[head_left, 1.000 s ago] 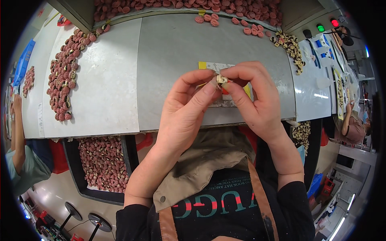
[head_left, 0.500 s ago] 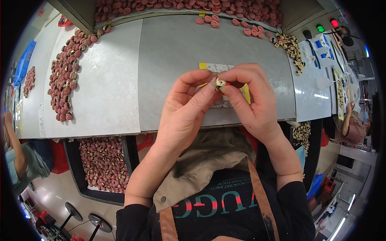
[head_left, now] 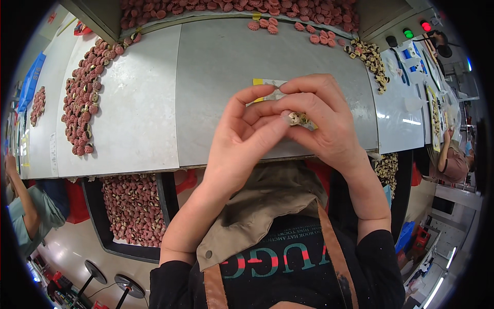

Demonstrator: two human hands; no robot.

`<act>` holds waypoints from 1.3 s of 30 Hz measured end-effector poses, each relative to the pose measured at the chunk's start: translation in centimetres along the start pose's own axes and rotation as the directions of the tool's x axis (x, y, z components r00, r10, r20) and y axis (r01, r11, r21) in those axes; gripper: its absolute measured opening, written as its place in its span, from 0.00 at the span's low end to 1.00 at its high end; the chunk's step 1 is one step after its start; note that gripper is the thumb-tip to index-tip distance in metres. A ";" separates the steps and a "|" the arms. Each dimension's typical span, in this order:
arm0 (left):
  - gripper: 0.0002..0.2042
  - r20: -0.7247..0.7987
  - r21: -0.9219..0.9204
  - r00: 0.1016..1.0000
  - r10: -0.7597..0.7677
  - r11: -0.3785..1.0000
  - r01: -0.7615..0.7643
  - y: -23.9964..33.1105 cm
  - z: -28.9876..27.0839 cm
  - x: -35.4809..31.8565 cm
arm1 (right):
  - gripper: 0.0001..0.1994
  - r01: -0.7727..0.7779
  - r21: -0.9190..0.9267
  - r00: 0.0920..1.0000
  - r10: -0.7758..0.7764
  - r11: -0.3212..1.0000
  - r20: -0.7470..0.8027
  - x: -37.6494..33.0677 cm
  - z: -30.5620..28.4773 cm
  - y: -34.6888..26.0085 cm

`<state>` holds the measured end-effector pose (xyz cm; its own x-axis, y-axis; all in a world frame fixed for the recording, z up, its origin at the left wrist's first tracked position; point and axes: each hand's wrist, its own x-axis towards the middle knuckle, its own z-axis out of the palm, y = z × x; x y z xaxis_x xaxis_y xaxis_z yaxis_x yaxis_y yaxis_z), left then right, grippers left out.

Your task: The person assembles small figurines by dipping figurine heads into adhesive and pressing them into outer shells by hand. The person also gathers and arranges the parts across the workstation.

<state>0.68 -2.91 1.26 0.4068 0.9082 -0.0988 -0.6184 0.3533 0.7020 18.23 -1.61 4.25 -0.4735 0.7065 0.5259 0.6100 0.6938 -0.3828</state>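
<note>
Over the work surface my hands meet, fingers curled toward each other. Between my left thumb tip and my right fingers shows a small cream-and-black piece [head_left: 295, 119]. My right hand [head_left: 325, 123] is closed around it, with more cream-and-black bits showing in its curled fingers. My left hand [head_left: 244, 136] is bent in a pinch, its thumb against that piece; its other fingertips are partly hidden behind my right fingers. Below the hands lies a pale plate with yellow tape [head_left: 258, 82], mostly covered by them.
Pink ridged shells fill a trough [head_left: 236, 6] at the back; several loose shells [head_left: 322, 38] lie before it. Pink-and-dark assembled pieces [head_left: 80, 108] lie at left and fill a black bin [head_left: 92, 211] below. Cream-and-black pieces [head_left: 368, 51] lie at right. Other people sit at both sides.
The held piece has moved slightly down and right, into my right fingers. My right fingers have curled over, and more cream-and-black bits now show in that hand.
</note>
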 end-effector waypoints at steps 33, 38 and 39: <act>0.12 -0.145 0.637 0.836 0.529 0.697 -0.331 12.9 -5.9 -11.1 | 0.18 -0.280 0.245 0.958 0.286 0.928 0.011 1.5 1.8 -13.0; 0.09 0.189 0.982 0.679 0.710 -0.126 -0.142 18.4 -10.7 -10.4 | 0.15 -0.220 0.334 0.971 0.174 0.916 0.163 2.8 3.1 -14.3; 0.09 0.190 0.982 0.675 0.713 -0.128 -0.141 19.3 -11.5 -9.8 | 0.15 -0.215 0.335 0.972 0.169 0.917 0.161 3.1 3.4 -14.9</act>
<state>-22.97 -2.42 7.69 -0.0385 0.8222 0.5679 0.6816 -0.3940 0.6166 5.47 -9.28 9.02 -0.4598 0.8268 0.3240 0.4489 0.5312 -0.7185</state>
